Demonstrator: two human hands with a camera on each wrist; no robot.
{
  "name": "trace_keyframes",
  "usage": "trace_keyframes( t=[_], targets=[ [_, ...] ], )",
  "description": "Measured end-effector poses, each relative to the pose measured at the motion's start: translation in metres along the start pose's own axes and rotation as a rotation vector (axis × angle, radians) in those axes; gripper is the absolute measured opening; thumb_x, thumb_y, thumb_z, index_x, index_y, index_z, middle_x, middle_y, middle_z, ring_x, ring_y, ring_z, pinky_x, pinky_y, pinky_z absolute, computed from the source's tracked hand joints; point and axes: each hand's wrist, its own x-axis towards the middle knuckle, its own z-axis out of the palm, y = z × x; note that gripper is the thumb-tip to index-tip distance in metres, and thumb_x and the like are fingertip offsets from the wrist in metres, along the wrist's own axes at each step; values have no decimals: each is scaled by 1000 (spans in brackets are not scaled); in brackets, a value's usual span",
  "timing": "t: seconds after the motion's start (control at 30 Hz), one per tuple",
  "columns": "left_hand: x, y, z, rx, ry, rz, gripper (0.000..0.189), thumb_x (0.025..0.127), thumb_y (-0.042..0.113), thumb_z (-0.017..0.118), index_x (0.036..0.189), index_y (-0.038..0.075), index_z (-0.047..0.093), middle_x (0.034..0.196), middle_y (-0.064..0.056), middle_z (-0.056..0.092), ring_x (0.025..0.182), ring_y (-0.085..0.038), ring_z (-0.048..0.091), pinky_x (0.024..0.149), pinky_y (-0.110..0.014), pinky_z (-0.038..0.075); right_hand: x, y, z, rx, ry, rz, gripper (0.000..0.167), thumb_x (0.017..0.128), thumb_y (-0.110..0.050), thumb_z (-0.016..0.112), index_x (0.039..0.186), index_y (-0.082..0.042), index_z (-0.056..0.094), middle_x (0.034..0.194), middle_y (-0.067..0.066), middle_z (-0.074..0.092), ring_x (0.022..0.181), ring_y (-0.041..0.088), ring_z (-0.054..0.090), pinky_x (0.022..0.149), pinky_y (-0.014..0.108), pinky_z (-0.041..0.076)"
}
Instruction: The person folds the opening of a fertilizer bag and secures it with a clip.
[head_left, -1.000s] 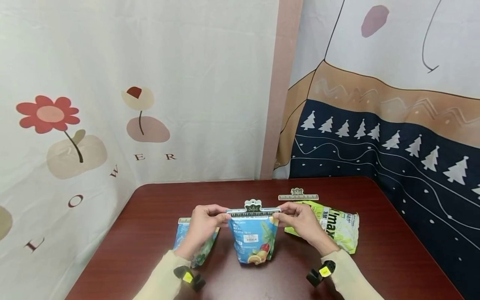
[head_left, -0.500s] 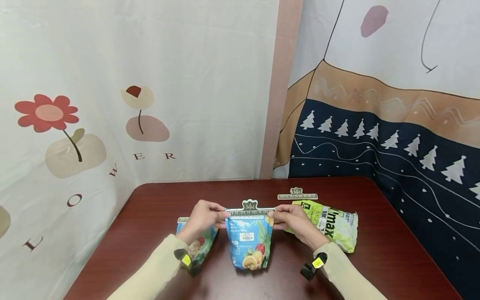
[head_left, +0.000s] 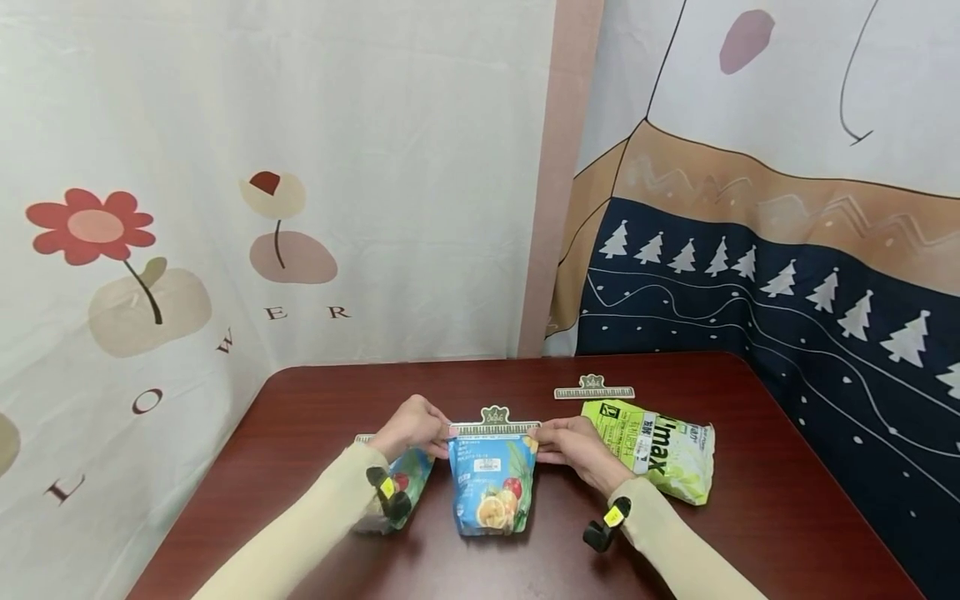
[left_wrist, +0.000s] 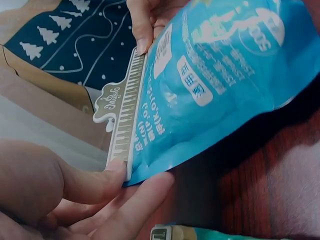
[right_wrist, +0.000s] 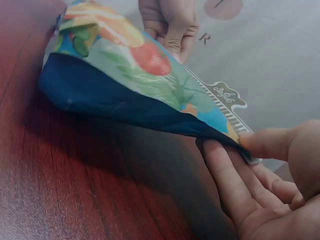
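A blue fertilizer bag (head_left: 472, 496) with fruit pictures hangs between my hands, its lower end close over the table. Along its top edge runs a bag clip (head_left: 495, 423) printed with piano keys. My left hand (head_left: 415, 427) pinches the left end of clip and bag, thumb on the clip's front and fingers behind, as the left wrist view shows. At the other end, the right hand (head_left: 577, 447) pinches the top corner between thumb and fingers. A second blue bag (head_left: 408, 479), also clipped, lies partly hidden behind the left forearm.
To the right lies a green-yellow bag (head_left: 667, 454) lettered "max". Just beyond it is a loose bag clip (head_left: 594, 388) with the same key print. The dark red table (head_left: 780, 533) ends at printed cloth backdrops (head_left: 420, 208).
The bag has shifted slightly left and its front now faces up more fully. Both hands moved left with it, still pinching the clip's ends.
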Motion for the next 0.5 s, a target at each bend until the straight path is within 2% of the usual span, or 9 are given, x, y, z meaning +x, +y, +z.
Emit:
trace_keyframes(
  t=[0.23,0.5],
  targets=[
    [12,-5,2,23,-13,-20,10,89,-4,71,96,-12,74,74,-20,74,66,-28,76,65,-40,64,2,2,3,-98,60,12,29,90,-6,76,109,14,69,90,15,75,74,15,74,75,32,64],
    [12,-10,1,89,-11,-27,9,87,-4,74,92,-11,72,72,-21,74,66,-31,77,63,-39,64,3,3,11,-209,118,26,21,88,-3,77,100,13,71,82,16,75,65,15,74,66,31,63]
  ],
)
